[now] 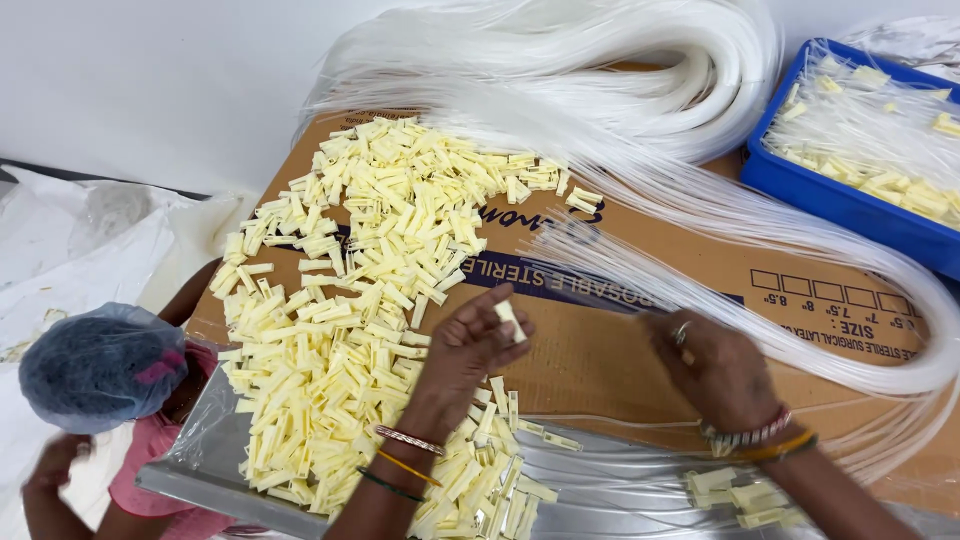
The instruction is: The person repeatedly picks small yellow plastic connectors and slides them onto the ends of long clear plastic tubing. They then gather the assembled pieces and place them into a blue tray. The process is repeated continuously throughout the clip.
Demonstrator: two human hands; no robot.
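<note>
The small pale yellow clip [510,318] sits pinched between the fingertips of my left hand [468,352], held up over the brown cardboard sheet [600,350]; my fingers cover most of it, so only its short rectangular top shows. My right hand [715,368] is closed around the thin clear tubes [600,265], though I cannot tell how many strands it grips, since its back faces the camera. My two hands are apart, with bare cardboard between them. Left of my hand lies the big heap of yellow clips [350,300]. Farther right, the blue tray [840,200] is cut off by the edge. A person in a blue hair net [100,365] sits low at left, partly hidden.
</note>
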